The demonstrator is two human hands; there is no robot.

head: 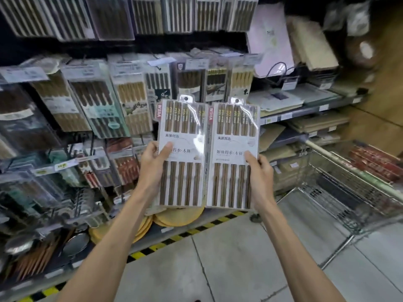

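Shop aisle, rows of hanging chopstick packets [98,101] to the left of the wire cart [353,171]. Two matching packs held upright side by side, left of the cart and above its rim, inner edges touching or very nearly so. Left pack [182,127] gripped by left hand [152,160], thumb across the label, fingers behind; right pack [232,131] gripped likewise by right hand [260,171]. Step judged: selection, both packs off the hooks. Next move likely calls for swinging right and lowering flat into the cart, grips firm. Round mats [178,216] low, left of the cart.
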